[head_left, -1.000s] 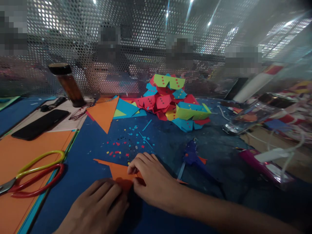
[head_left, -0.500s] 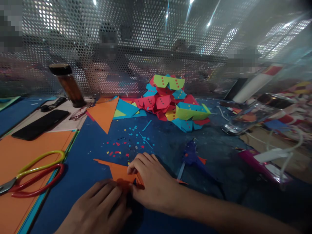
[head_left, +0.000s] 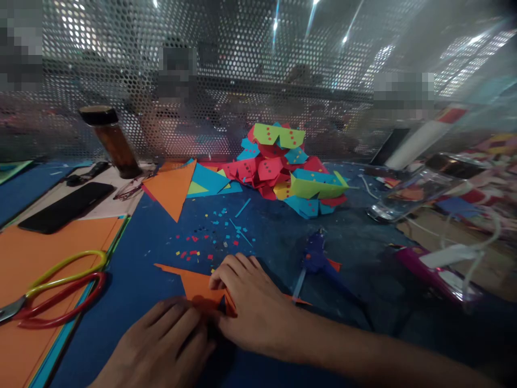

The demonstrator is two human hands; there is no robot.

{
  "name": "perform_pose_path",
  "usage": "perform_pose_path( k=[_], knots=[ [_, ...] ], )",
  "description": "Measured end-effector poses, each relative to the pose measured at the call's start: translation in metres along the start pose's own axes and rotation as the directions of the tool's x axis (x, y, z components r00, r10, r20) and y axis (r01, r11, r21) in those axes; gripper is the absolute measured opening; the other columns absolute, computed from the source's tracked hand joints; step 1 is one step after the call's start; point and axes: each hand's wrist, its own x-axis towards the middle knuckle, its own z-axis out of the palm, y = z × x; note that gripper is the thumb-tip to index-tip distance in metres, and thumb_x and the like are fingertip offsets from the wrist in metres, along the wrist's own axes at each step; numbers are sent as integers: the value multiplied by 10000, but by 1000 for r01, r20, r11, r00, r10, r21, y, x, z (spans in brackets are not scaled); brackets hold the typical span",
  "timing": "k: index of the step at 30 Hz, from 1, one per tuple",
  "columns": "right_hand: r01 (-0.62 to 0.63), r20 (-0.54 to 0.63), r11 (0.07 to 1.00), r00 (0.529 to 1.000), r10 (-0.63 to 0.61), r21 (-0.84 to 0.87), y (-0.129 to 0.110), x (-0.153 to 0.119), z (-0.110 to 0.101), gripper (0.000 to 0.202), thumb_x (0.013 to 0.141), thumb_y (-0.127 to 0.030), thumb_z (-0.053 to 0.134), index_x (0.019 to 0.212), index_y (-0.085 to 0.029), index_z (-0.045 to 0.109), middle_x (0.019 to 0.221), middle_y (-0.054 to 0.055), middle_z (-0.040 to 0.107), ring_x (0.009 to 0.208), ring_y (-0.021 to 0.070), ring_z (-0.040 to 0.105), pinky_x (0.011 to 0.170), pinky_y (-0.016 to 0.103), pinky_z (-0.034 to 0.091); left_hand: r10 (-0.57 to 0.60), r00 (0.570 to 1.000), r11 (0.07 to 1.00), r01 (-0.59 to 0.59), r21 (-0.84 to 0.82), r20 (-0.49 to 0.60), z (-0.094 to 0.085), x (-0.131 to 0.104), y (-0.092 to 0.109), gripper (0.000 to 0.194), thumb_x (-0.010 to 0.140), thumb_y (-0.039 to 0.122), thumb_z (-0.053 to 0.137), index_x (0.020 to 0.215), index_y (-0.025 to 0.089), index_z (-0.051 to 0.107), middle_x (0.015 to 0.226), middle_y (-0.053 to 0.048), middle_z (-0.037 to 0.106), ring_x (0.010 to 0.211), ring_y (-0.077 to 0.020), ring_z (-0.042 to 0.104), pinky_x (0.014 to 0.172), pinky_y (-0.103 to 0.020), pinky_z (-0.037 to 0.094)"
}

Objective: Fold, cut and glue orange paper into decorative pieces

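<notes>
An orange piece of folded paper lies on the blue table in front of me, a thin pointed strip of it sticking out to the left. My left hand presses on its near edge with curled fingers, the fingertips partly hidden. My right hand grips the paper's right side, its fingers bent over the top and the thumb below. A small dark gap shows in the fold between the hands. Beyond them, tiny red, blue and yellow paper bits are scattered.
Scissors lie on orange sheets at left, near a black phone and a brown jar. Folded paper shapes stand piled at the back. A blue glue gun, a clear bottle and a pink device are at right.
Both hands stay on the orange paper, almost in the same place. My right fingers and thumb have shifted very slightly at the fold.
</notes>
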Motion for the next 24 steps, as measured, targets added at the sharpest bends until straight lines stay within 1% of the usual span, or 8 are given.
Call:
perform_pose_path(
  k=[7,11,17,21,24],
  knots=[
    [-13,18,1000,1000,13,6,1,1,-1,227,805,-241,703,970,-207,551,1032,7,601,971,203,503,848,359,345,10,1000,1000,-10,-6,-2,-1,0,-2,450,1033,165,311,752,211,659,684,13,720,630,-153,702,626,-270,539],
    [-15,10,1000,1000,15,9,1,1,0,242,780,-232,704,965,-207,551,1027,4,603,976,206,504,850,362,350,-4,1000,1000,4,-6,3,-1,1,0,467,1038,172,300,745,215,662,689,11,723,646,-160,707,633,-280,536],
    [-19,12,1000,1000,19,14,0,2,-3,217,761,-115,600,957,-198,554,1027,16,606,985,200,512,864,368,372,1,1000,1000,-1,-18,-9,-2,1,0,488,1035,158,292,716,218,656,675,12,717,620,-165,700,611,-292,518],
    [-29,27,994,999,27,101,5,3,-11,241,756,-57,579,952,-196,563,1013,11,620,975,175,543,885,344,404,13,1000,1000,-13,-17,-5,-4,3,-1,472,1032,153,306,725,217,658,665,12,710,620,-162,694,604,-284,508],
    [-86,-12,984,996,89,155,12,5,-18,172,804,-80,593,932,-194,569,952,10,628,906,156,572,837,310,439,6,1000,1000,-7,-26,-24,-4,5,-3,471,1029,142,310,711,216,650,652,15,704,610,-159,687,594,-281,498]
  ],
)
